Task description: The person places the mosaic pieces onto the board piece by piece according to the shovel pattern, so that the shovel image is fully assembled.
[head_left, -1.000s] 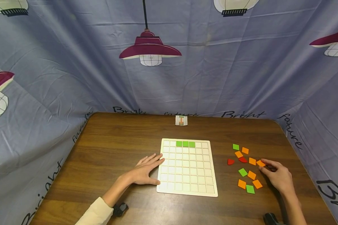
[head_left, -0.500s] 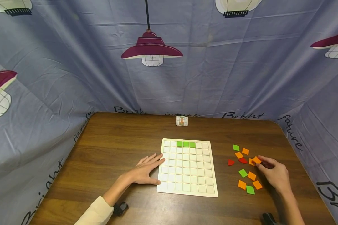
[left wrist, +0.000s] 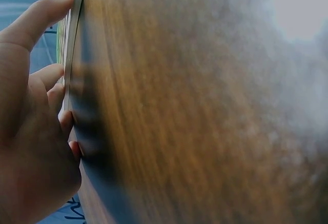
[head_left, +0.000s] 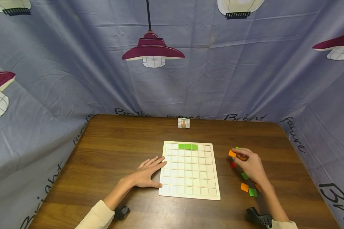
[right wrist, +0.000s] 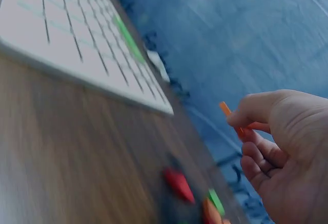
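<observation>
A pale gridded board [head_left: 189,171] lies on the table, with three green square tiles [head_left: 188,146] in its top row. My left hand [head_left: 147,173] rests at the board's left edge, fingers spread and straight, fingertips on the rim. Between thumb and fingers, my right hand [head_left: 250,163] pinches an orange square tile [head_left: 232,153]; the right wrist view shows this orange tile [right wrist: 225,109] edge-on, above the table. Beneath and beside that hand lie loose tiles, partly hidden by it: a red piece [head_left: 233,165], a green tile [head_left: 253,192] and another orange tile [head_left: 245,187].
A small card [head_left: 183,123] printed with a grid pattern lies at the table's far edge, beyond the board. Blue-grey curtains [head_left: 200,76] with printed lamps surround the brown wooden table [head_left: 126,136]. Black wrist devices sit at both forearms.
My right hand has lifted the orange tile from the right of the loose tiles and carried it left toward the board. The left hand and the board have stayed in place.
</observation>
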`<state>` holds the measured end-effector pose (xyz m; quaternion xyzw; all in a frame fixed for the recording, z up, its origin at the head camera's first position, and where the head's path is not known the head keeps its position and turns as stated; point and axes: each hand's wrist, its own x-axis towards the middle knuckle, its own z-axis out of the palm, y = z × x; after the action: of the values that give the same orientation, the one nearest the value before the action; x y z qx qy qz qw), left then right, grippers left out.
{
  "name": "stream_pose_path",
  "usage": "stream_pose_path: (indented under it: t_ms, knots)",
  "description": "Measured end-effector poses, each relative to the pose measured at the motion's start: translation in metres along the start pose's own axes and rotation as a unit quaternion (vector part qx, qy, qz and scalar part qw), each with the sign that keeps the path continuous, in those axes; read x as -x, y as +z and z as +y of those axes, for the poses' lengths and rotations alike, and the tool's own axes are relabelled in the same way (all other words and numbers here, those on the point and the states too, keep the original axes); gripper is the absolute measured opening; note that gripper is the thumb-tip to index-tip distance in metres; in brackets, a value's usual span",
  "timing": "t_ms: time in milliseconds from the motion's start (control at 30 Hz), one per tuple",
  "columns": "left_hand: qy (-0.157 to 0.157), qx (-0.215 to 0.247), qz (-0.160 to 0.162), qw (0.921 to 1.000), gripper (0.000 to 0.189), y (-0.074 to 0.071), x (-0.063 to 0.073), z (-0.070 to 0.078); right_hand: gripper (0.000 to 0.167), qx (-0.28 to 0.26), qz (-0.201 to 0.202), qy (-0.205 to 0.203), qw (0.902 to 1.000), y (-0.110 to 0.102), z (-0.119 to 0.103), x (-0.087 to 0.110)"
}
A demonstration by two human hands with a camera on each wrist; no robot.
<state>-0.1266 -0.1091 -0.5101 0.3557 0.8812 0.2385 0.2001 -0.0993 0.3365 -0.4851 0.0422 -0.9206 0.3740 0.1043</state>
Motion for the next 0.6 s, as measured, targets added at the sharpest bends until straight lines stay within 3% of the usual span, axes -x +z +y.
stream_pose_path:
  t_ms: [333,600]
  knots:
    - [-0.003,-0.003,0.001,1.0,0.089,0.001,0.0,-0.001,0.03,-0.036,-0.05,-0.04,0.9973,0.057,-0.039,-0.034]
    - [-0.003,-0.005,0.0,1.0,0.089,-0.001,0.0,0.0,0.03,-0.078,-0.083,-0.05,0.9922,0.085,-0.054,-0.047]
